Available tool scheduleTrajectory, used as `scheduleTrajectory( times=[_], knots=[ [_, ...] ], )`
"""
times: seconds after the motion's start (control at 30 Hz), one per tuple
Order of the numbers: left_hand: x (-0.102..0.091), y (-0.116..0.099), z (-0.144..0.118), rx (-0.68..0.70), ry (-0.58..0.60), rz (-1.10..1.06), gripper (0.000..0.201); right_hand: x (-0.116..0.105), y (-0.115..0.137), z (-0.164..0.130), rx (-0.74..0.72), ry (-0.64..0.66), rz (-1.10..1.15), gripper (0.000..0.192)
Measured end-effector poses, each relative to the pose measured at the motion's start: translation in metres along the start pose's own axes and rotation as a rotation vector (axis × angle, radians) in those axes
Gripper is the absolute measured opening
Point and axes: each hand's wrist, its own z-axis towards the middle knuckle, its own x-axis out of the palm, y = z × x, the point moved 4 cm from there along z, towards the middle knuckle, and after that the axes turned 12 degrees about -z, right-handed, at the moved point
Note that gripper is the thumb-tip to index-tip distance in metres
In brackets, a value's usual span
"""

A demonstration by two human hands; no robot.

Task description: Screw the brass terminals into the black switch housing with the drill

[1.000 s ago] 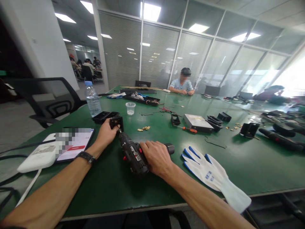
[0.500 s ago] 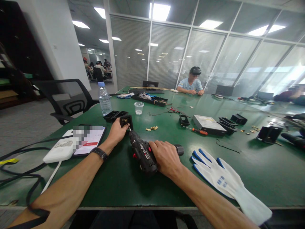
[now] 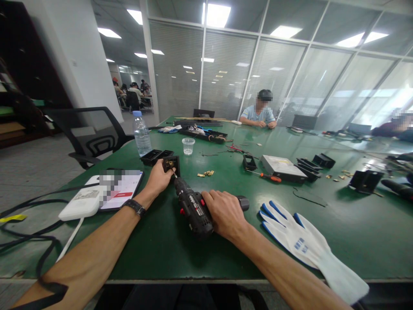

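My left hand (image 3: 160, 177) is closed on a small black plastic box (image 3: 171, 162) with brass-coloured pieces inside, tilted so its open side faces me. Wrapped round the handle of a black cordless drill (image 3: 192, 207) is my right hand (image 3: 226, 214). The drill lies on its side above the table, and its bit points up and away at the box. The tip reaches the box's lower edge beside my left fingers; exact contact is hard to see. A little pile of brass pieces (image 3: 206, 174) lies to the right of the box.
A white glove (image 3: 300, 241) lies right of my right arm. Beyond are an orange-handled screwdriver (image 3: 270, 177), a white-topped box (image 3: 282, 168) and several black boxes. Left stand a water bottle (image 3: 142, 135), a plastic cup (image 3: 188, 146), a phone (image 3: 127, 193) and a power bank (image 3: 80, 198). A person (image 3: 258, 113) sits opposite.
The black box in my left hand has tipped slightly, so more of the brass inside shows. The drill and my right hand stay nearly in place.
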Motion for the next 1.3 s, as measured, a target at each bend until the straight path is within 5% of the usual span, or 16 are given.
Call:
scheduleTrajectory(
  times=[1.3],
  knots=[
    [-0.0016, 0.0023, 0.0009, 0.032, 0.014, 0.053, 0.042, -0.0027, -0.002, -0.0001, 0.018, 0.054, 0.008, 0.032]
  ],
)
